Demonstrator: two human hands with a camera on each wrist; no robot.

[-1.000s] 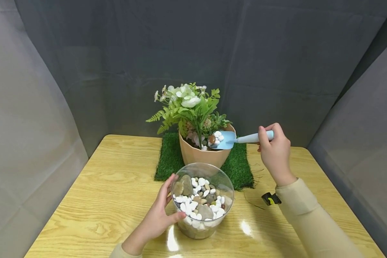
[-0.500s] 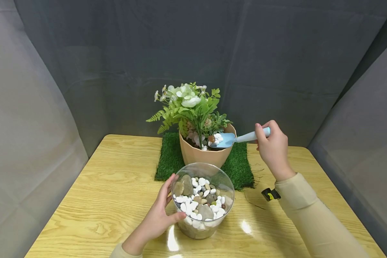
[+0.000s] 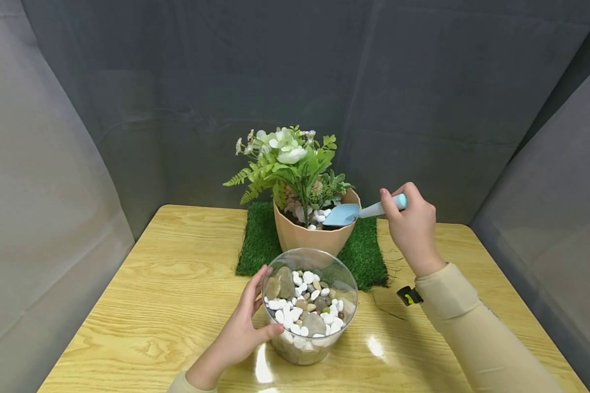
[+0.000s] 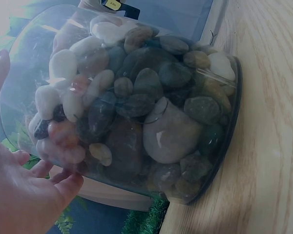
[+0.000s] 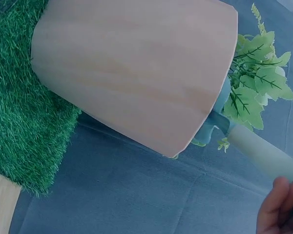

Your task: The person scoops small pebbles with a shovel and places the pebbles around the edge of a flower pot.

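Note:
My right hand (image 3: 414, 229) grips the pale-blue handle of a small trowel (image 3: 343, 214), its blade tilted inside the peach flowerpot (image 3: 307, 237). White pebbles (image 3: 319, 216) lie off the blade's tip, at the foot of the artificial plant (image 3: 295, 164). In the right wrist view the pot wall hides most of the blade, and fingertips (image 5: 278, 202) show on the handle. My left hand (image 3: 246, 322) holds a clear round container (image 3: 344, 267) by its near left side, thumb and fingers spread around the wall. White, brown and grey stones (image 4: 171, 131) fill its lower part.
The pot stands on a square of artificial grass (image 3: 366, 262), just behind the clear container. Below both is a wood-grain table (image 3: 177, 278). Dark grey cloth (image 3: 423, 98) hangs close behind, and lighter cloth (image 3: 44, 180) at the sides.
The trowel has tipped and its handle has shifted slightly left with my right hand. The stones from its blade have slid into the pot. My left hand and the clear container stay put.

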